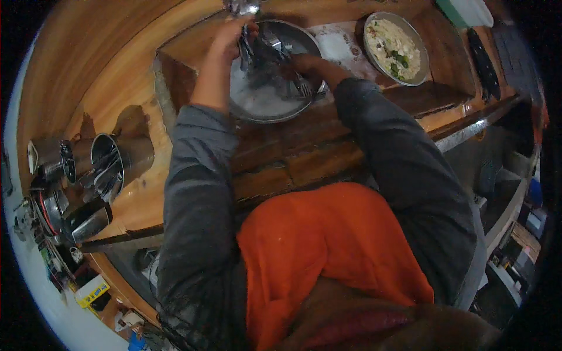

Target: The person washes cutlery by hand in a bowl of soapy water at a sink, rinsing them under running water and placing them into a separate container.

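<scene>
My left hand [228, 41] grips a bundle of metal spoons [246, 50] over the left rim of a round metal basin [268, 119], just below a shiny metal fitting [246, 6]. Whitish, sudsy water [263, 98] partly fills the basin. My right hand [305, 66] reaches into its right side, in shadow, with its fingers closed around metal cutlery [276, 43]. Fork tines [304, 87] show below that hand, near the rim. Shadow and blur hide the fingertips and part of the cutlery.
The basin stands in a brown tiled sink [281, 153]. Right of it, a bowl of pale food scraps with green pieces [393, 48] sits past some foam [336, 46]. Left, on the wooden counter [149, 193], a metal container holds utensils [107, 171], beside several metal cups [90, 223].
</scene>
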### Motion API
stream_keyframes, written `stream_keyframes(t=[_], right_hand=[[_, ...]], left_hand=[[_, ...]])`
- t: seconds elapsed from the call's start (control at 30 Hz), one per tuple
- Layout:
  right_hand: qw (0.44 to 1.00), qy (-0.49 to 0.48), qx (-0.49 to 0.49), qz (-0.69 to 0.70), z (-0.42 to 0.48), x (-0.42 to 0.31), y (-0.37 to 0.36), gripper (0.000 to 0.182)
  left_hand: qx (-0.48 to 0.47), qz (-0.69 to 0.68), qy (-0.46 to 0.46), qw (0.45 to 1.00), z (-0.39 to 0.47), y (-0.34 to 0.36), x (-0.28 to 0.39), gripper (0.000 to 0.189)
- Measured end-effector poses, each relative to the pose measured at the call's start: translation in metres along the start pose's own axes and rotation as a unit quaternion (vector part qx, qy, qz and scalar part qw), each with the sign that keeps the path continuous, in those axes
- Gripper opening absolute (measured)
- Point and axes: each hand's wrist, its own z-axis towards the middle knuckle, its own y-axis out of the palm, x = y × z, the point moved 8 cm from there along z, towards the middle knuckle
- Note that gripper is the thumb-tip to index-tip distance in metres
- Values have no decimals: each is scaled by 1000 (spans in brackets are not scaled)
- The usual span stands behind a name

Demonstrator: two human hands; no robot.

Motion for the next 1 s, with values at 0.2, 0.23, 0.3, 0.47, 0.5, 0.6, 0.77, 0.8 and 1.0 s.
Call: stream_keyframes(t=[0.2, 0.23, 0.3, 0.47, 0.5, 0.6, 0.77, 0.8, 1.0], right_hand=[[953, -204, 221, -40, -47, -115, -76, 36], [934, -242, 231, 129, -62, -146, -82, 34], [899, -258, 56, 349, -81, -192, -68, 37], [882, -325, 77, 334, -55, -210, -76, 38], [881, -335, 88, 322, -51, -213, -76, 39], [886, -336, 133, 289, -40, -218, -84, 40], [878, -345, 239, 232, -35, -220, -93, 27], [868, -370, 297, 143, -40, -224, -95, 26], [881, -245, 195, 353, -64, -214, -70, 27]], left_hand=[[31, -8, -25, 999, -9, -4, -4, 23], [37, -44, -21, 998, -14, -8, -8, 22], [-15, -117, -32, 992, -21, -1, -13, 20], [-229, -197, -33, 953, -50, 35, -10, 22], [-204, -186, -41, 960, -47, 31, -13, 20], [-145, -143, -57, 977, -39, 20, -18, 18], [-100, -248, -49, 962, -24, 22, -18, 23], [-77, -238, -34, 968, -22, 19, -16, 23], [-3, -234, 38, 972, -24, -4, 3, 19]])
